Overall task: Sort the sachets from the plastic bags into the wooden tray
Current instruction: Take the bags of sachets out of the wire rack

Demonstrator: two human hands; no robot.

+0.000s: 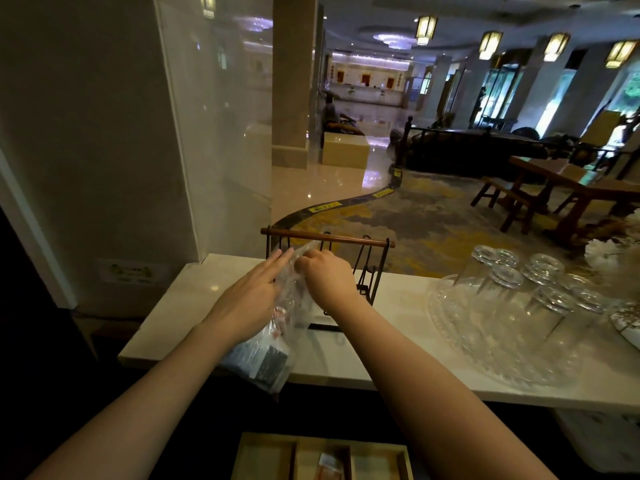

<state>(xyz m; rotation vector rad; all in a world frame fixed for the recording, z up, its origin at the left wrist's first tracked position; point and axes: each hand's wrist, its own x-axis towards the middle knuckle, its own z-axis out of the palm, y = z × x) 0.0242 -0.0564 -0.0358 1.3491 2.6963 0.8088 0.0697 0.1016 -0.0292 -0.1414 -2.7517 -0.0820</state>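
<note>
A clear plastic bag [282, 327] hangs upright between both hands over the white counter's front edge, with dark blue sachets [258, 362] bunched at its bottom. My left hand [251, 299] lies flat against the bag's left side, fingers straight. My right hand [325, 277] pinches the bag's top edge with curled fingers. The wooden tray [322, 457] sits low at the bottom of the view, divided into compartments; an orange sachet [329, 467] lies in its middle compartment.
A black wire rack with a wooden bar [327, 239] stands on the white counter [346, 362] just behind the hands. A glass platter with several upturned glasses [519, 306] fills the counter's right side. A glass panel [214, 133] rises at left.
</note>
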